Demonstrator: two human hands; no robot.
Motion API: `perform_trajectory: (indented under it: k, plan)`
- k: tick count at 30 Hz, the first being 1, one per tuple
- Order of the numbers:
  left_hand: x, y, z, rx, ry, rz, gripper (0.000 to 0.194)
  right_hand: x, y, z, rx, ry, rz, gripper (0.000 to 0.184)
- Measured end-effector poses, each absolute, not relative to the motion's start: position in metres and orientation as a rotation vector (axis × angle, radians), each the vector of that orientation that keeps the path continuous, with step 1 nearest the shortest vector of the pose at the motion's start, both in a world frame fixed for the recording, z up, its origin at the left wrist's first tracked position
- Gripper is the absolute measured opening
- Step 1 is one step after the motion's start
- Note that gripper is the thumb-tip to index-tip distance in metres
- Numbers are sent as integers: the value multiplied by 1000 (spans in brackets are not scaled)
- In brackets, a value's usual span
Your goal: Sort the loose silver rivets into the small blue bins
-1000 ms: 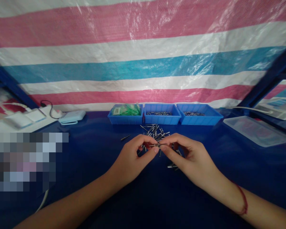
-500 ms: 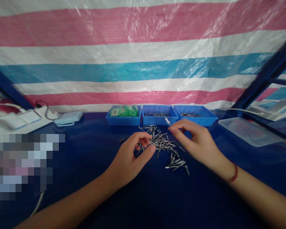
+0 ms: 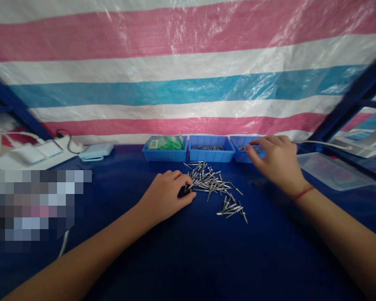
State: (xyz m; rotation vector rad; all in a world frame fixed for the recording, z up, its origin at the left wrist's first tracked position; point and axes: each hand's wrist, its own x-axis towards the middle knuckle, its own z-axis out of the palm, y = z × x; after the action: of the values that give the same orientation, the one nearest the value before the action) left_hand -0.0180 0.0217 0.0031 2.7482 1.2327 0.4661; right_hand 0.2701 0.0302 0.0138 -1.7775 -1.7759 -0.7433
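Observation:
Silvery blind rivets (image 3: 208,180) lie in a loose pile on the dark blue table, with a smaller cluster (image 3: 232,209) nearer to me. My left hand (image 3: 167,194) rests at the pile's left edge; its thumb and fingers are apart, with nothing visible between them. Over the right blue bin (image 3: 240,156), which contains more rivets, hovers my right hand (image 3: 275,161). Its thumb and index finger are spread, and no rivet shows between them. Part of this bin is hidden behind the right hand.
Alongside stand a middle blue bin (image 3: 211,156) with rivets and a left one (image 3: 165,155) with a green plastic packet (image 3: 169,143). A clear plastic lid (image 3: 335,171) lies right. Power strip (image 3: 34,154), light-blue case (image 3: 96,151) and cable are left. Striped sheeting (image 3: 188,92) hangs behind.
My hands were together on a rivet, then parted. My right hand carried a rivet up and right to the right bin, and it no longer shows. My left hand moved slightly left and lower.

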Motion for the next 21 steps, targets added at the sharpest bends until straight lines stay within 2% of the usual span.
perform_trajectory:
  k: [9,15,21]
  plan:
    - [-14,18,6,2761,1284,391,18,224,9,8,-1352,-2209,-451,25]
    - [-21,19,7,2796,1257,385,24,208,-2,7,-1263,-2313,-242,22]
    - [-25,19,13,2919,1240,243,21,200,-7,7,-1240,-2335,-132,21]
